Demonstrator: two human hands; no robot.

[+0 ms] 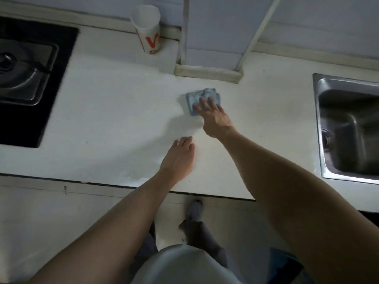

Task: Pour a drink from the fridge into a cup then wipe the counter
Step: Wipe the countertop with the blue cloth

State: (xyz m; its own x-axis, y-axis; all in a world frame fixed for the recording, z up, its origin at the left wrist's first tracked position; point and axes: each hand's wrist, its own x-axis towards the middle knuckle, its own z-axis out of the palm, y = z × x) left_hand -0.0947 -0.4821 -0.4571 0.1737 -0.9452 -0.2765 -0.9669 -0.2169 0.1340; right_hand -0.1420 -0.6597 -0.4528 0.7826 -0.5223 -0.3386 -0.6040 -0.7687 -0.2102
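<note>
Blue cloth (202, 97), long axis left-to-right on counter (112, 99), pressed by flat-fingered right hand (214, 119); left hand (180, 156) relaxed.

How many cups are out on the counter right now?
1. The white cup with red lettering stands at the back of the counter, against the wall, to the right of the stove. More could sit beyond the frame's edges.

Right arm (287, 191) bare, enters from 4 o'clock, stretches toward 11 o'clock. Right hand (213, 117) palm down, fingers straight, slightly spread, pressing flat. Left arm (123, 222) bare, enters from 7 o'clock, aims at 1 o'clock. Left hand (180, 158) palm down, fingers together, relaxed, holds nothing; possibly hovering rather than resting. Hands apart, right one at 1 o'clock from other.
</note>
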